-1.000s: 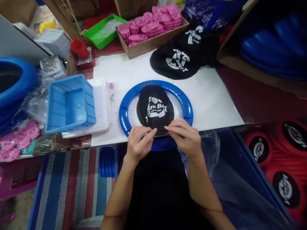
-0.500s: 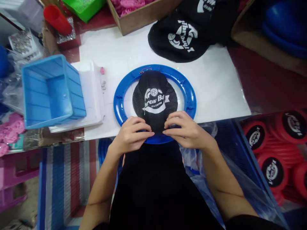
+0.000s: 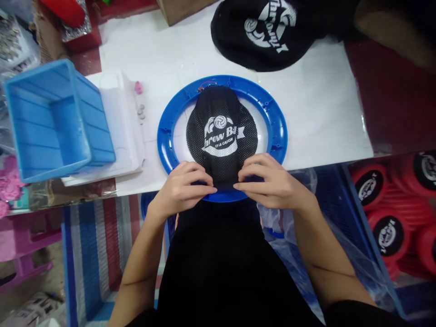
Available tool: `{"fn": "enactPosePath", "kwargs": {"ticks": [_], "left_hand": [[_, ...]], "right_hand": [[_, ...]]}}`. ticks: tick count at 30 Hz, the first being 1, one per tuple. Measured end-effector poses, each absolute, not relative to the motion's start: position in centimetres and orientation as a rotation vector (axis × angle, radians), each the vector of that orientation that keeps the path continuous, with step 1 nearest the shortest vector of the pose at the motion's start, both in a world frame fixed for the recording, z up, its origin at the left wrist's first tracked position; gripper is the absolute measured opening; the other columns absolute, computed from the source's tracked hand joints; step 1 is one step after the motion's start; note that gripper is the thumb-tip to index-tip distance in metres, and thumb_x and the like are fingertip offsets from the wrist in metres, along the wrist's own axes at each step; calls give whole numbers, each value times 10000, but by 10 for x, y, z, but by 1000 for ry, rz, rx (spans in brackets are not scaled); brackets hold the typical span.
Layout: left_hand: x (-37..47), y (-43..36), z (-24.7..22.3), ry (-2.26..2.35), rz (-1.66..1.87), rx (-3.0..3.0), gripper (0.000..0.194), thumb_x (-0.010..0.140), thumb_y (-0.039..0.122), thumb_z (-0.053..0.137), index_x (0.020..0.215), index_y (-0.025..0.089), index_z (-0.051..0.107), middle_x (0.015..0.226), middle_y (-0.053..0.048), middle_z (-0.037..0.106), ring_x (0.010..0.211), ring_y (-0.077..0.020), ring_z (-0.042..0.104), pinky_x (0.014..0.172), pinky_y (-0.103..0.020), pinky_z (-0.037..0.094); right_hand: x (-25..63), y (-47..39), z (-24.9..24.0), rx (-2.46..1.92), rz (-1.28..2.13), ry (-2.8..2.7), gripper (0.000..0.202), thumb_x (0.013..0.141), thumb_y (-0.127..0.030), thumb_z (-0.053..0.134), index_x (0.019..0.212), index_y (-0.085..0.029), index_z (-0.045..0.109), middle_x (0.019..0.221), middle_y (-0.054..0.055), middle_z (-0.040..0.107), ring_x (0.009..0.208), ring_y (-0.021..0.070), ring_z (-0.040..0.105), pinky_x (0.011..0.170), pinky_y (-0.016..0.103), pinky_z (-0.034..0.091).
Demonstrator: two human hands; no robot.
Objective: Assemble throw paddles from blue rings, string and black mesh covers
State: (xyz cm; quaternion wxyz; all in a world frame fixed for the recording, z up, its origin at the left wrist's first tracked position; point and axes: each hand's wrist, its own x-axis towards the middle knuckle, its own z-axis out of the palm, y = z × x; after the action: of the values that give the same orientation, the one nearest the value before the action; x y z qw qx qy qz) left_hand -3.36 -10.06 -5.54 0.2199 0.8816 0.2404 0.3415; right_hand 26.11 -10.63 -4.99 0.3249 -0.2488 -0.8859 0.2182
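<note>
Seems only partway, with black mesh cloth [image 3: 221,136] laid from far to near rim of a blue ring [image 3: 280,125] at the white paper's [image 3: 323,122] edge, and with spreading toward both sides apparently left, while pinching cloth between thumb and fingertips of left hand [image 3: 187,184] and right hand [image 3: 265,179], palms angled inward.
</note>
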Motion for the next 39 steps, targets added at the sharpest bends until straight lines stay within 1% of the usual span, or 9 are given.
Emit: {"fn": "enactPosePath", "kwargs": {"ticks": [7, 15, 22, 24, 27, 29, 35, 39], "left_hand": [[-34, -100, -54, 661, 908, 2443, 162, 992, 129, 693, 1035, 256, 784, 995, -25, 823, 967, -206, 678, 819, -382, 521], [-33, -101, -52, 655, 886, 2422, 157, 991, 145, 710, 1053, 268, 784, 1001, -24, 819, 970, -197, 678, 825, -376, 499], [-33, -100, -50, 664, 847, 2468, 139, 991, 134, 708, 1055, 241, 770, 1017, -41, 793, 959, -196, 664, 826, -371, 503], [-32, -104, -45, 674, 824, 2529, 139, 1009, 123, 676, 1051, 225, 761, 1018, -48, 792, 967, -201, 670, 819, -374, 505], [-26, -114, -33, 704, 791, 2761, 169, 1030, 82, 618, 1014, 193, 744, 1063, -53, 812, 998, -224, 694, 849, -418, 498], [-23, -120, -26, 688, 753, 2913, 175, 1031, 63, 617, 981, 180, 738, 1098, -46, 823, 1014, -233, 714, 871, -440, 496], [-25, -118, -24, 546, 695, 3021, 136, 1023, 64, 638, 992, 141, 745, 1116, -61, 832, 990, -228, 757, 873, -412, 585], [-24, -121, -25, 537, 686, 3063, 112, 993, 54, 660, 996, 122, 749, 1124, -99, 829, 996, -281, 782, 844, -459, 638]], "right_hand": [[262, -107, -49, -675, 576, -2340, 238, 951, -52, 664, 1015, -249, 782, 1009, 75, 725, 1078, 270, 611, 897, 467, 543], [263, -105, -50, -642, 579, -2350, 231, 943, -47, 663, 1010, -227, 790, 1006, 86, 715, 1073, 270, 604, 903, 468, 547], [263, -105, -51, -639, 555, -2359, 209, 941, -57, 675, 999, -223, 788, 1007, 87, 719, 1073, 274, 599, 894, 467, 539], [263, -106, -52, -640, 535, -2366, 201, 945, -67, 674, 1003, -223, 787, 1010, 87, 720, 1067, 271, 601, 890, 463, 535], [262, -107, -52, -654, 496, -2377, 180, 958, -93, 672, 993, -230, 784, 1010, 83, 724, 1057, 267, 602, 878, 458, 525], [261, -108, -53, -659, 476, -2385, 170, 957, -100, 676, 988, -228, 785, 1008, 83, 727, 1059, 268, 602, 882, 461, 517], [261, -109, -52, -669, 427, -2418, 203, 946, -102, 669, 993, -250, 800, 1016, 79, 723, 1065, 270, 602, 906, 472, 507], [261, -109, -56, -654, 397, -2407, 204, 953, -109, 668, 995, -261, 798, 1006, 70, 717, 1047, 255, 597, 898, 458, 507]]}}
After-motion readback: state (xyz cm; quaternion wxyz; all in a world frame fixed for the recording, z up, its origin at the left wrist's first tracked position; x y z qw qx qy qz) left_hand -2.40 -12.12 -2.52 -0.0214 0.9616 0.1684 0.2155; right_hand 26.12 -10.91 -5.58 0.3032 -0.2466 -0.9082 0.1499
